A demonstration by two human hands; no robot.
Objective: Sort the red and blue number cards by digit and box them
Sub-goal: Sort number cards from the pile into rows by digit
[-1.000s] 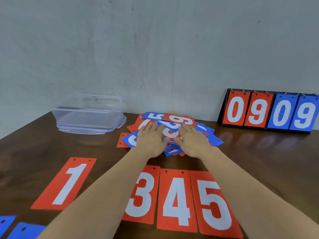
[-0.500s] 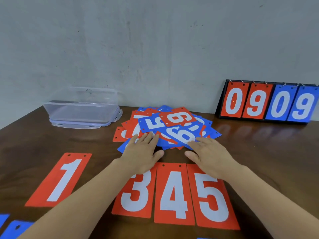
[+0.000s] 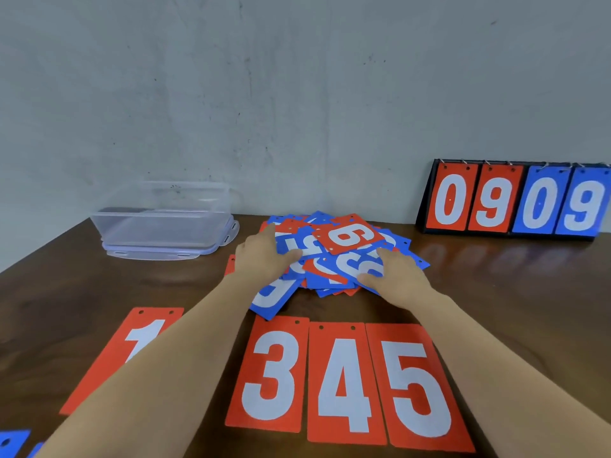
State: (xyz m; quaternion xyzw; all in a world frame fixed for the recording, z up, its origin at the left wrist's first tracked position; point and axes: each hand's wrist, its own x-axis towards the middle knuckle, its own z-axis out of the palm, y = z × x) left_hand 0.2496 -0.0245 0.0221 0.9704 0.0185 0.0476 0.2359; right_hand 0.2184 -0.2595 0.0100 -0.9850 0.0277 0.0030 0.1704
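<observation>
While left hand [image 3: 264,259] and right hand [image 3: 398,280] press pile [image 3: 347,234] edges, box [image 3: 158,223] apart — leftward.

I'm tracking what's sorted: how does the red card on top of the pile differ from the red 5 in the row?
The top card lies on the mixed pile; the red 5 lies flat on the table. The top card sits askew; the red 5 is squared up beside the 4. The top card is farther from the camera; the red 5 is nearer. Both are red with a white digit.
</observation>
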